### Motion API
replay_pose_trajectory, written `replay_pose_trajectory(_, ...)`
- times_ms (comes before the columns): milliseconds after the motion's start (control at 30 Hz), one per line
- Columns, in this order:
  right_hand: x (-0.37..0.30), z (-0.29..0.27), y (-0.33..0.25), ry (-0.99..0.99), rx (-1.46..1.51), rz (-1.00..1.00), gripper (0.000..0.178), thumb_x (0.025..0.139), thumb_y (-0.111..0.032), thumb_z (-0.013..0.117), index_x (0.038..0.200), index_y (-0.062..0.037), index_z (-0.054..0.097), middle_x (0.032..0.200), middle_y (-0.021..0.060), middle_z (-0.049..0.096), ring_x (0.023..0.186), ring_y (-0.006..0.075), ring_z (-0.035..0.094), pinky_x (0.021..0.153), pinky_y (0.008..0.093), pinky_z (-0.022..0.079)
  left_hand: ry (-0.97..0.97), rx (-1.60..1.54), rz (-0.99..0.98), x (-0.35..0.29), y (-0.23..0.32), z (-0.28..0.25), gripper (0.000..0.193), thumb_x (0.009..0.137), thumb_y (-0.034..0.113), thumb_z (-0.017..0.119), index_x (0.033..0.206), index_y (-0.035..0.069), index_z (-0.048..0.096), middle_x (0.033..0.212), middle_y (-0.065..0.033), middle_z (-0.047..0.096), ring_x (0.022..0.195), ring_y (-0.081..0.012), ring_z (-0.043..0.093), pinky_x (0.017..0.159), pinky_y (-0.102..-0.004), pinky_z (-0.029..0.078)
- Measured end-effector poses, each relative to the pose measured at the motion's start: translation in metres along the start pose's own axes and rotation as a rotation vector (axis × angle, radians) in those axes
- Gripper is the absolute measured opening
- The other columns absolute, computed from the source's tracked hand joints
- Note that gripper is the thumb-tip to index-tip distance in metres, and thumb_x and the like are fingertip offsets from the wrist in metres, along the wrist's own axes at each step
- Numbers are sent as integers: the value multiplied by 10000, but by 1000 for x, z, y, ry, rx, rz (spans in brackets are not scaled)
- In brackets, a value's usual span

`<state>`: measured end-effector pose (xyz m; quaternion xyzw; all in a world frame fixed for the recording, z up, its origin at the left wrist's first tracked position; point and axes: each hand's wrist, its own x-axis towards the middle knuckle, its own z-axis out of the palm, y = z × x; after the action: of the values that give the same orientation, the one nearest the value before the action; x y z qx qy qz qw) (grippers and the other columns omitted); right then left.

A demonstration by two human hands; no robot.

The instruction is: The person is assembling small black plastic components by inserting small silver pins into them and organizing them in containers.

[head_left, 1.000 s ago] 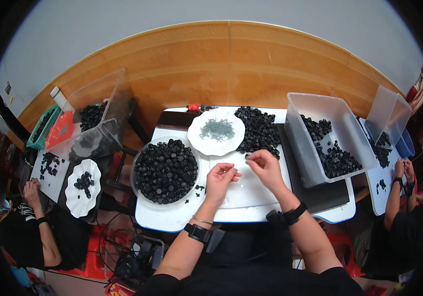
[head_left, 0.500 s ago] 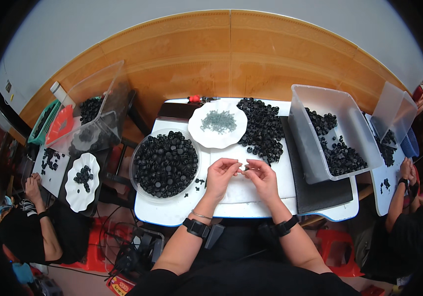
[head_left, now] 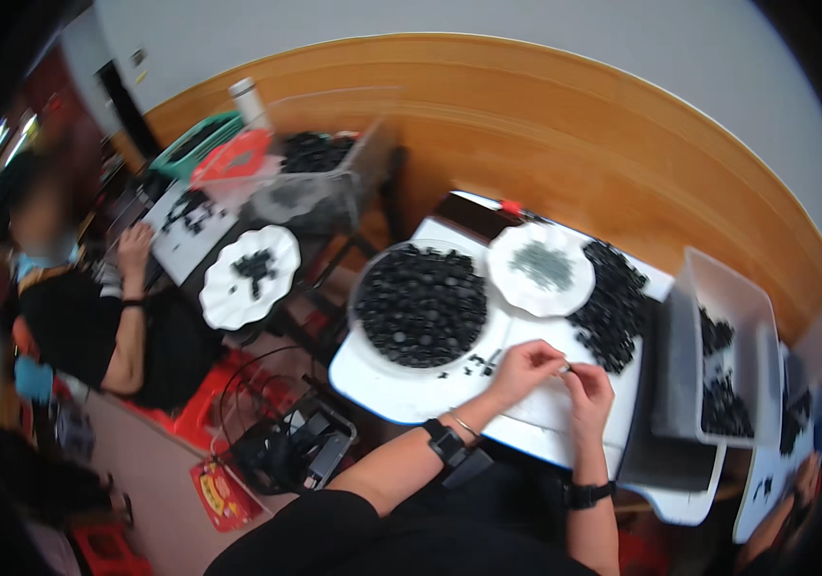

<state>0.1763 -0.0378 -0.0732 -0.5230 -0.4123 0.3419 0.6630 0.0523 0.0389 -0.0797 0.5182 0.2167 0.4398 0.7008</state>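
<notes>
My left hand (head_left: 528, 371) and my right hand (head_left: 588, 396) meet fingertip to fingertip over the near side of the white table. Both are closed in a pinch. Between them sits a tiny part, too small and blurred to name. Just beyond my hands is a white scalloped plate (head_left: 504, 277) holding small clear pieces (head_left: 542, 266). Beside it, a heap of small black plastic parts (head_left: 612, 302) lies on the table. To the left, a round clear tub is filled with black round caps (head_left: 420, 305). Several tiny black bits (head_left: 480, 366) lie near my left hand.
A clear plastic bin (head_left: 672, 384) with black parts stands on a dark mat at right. Red-handled pliers (head_left: 511, 206) lie behind the plate. At left, a co-worker's hand (head_left: 134, 248) rests by another table with a scalloped plate (head_left: 281, 252). Cables and a crate (head_left: 320, 451) fill the floor gap.
The view has swung left and tilted, so the table now appears farther right and more of the left co-worker shows. My hands stay pinched together over the table.
</notes>
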Motion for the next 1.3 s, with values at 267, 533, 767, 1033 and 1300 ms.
replay_pose_trajectory(267, -1, 11, 3, -49, -10, -36, 151, 782, 59, 619, 903, -1, 552, 886, 60, 599, 803, 109, 593, 734, 212, 470, 47, 63, 26, -8, -2, -7, 78, 821, 16, 616, 893, -13, 616, 817, -27, 628, 741, -55, 583, 664, -187, 479)
replay_pose_trajectory(533, 1, 2, 1, -11, -106, -72, 131, 789, 41, 627, 899, -4, 571, 866, 56, 612, 798, 107, 594, 734, 218, 474, 23, 85, 58, -3, -6, -2, 72, 804, -1, 626, 874, -17, 637, 827, -36, 629, 749, -81, 588, 669, -205, 479)
replay_pose_trajectory(767, 2, 10, 1, 14, 15, -1, 142, 793, 38, 632, 917, -3, 575, 893, 70, 630, 813, 114, 606, 734, 225, 482, 41, 6, 32, -6, 13, 0, 135, 831, -1, 594, 956, -32, 631, 828, -41, 619, 737, -69, 564, 650, -188, 457)
replay_pose_trajectory(1033, 1, 7, -1, 13, 75, -1, 139, 794, 31, 633, 917, 3, 575, 892, 67, 629, 811, 109, 603, 736, 222, 479, 39, 90, 4, -7, 8, 0, 82, 822, 14, 618, 895, -22, 627, 819, -42, 631, 727, -70, 574, 650, -188, 468)
replay_pose_trajectory(1300, -1, 6, -3, 34, 68, 35, 134, 800, 14, 630, 913, -1, 561, 879, 57, 620, 800, 106, 596, 727, 214, 472, -20, 248, 97, -6, 11, -3, 114, 823, -5, 599, 931, -25, 631, 902, -58, 586, 767, -90, 570, 660, -198, 472)
